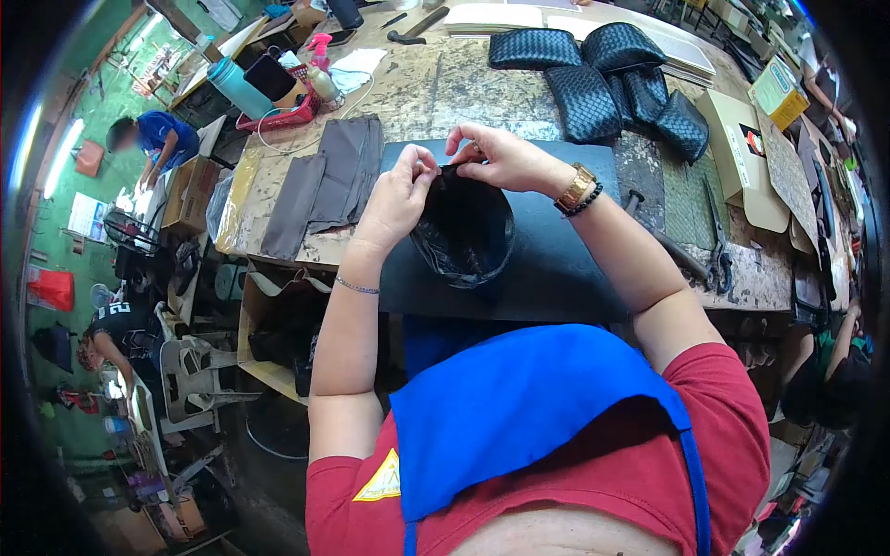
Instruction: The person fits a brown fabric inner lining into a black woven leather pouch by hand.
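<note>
Black pouch (464,232) rim hidden by both hands' pinching fingertips (428,169).

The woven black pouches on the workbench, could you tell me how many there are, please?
5 woven black pouches, clustered at the bench's far end. They overlap, so more may be hidden.

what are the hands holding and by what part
Both hands hold a black pouch-like piece by its top rim: the left hand pinches the left edge, the right hand the right edge. It hangs open below them.
</note>
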{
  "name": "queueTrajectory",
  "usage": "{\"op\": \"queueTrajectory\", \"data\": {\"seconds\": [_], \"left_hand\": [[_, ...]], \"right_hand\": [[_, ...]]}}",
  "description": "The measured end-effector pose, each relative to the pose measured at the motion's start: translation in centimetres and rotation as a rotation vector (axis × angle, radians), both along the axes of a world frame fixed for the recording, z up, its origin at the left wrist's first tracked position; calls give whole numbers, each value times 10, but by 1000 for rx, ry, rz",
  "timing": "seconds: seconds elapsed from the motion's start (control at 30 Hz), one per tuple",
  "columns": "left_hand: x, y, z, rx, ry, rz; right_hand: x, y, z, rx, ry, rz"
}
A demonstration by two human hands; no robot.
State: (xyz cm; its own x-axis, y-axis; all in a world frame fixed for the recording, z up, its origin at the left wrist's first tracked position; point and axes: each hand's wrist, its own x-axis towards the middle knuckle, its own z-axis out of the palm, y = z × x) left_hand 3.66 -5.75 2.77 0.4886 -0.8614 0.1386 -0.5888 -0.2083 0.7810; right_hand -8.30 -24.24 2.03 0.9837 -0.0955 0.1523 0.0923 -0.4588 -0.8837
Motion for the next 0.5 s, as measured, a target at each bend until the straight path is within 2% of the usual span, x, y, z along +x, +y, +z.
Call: {"op": "queueTrajectory", "data": {"seconds": [0.13,0.23,0.27,0.37,0.5], "left_hand": [[6,2,-3,28,-102,-146],[-10,8,11,-36,-316,-157],[-13,8,15,38,-338,-129],[-8,5,5,-12,-379,-91],[4,3,-7,-127,-232,-127]], "right_hand": [[1,1,-4,-11,-19,-8],[2,0,-9,-28,-34,-17],[3,-1,-11,-31,-41,-20],[2,2,-6,-14,-18,-8],[4,-4,-9,27,-6,28]]}}
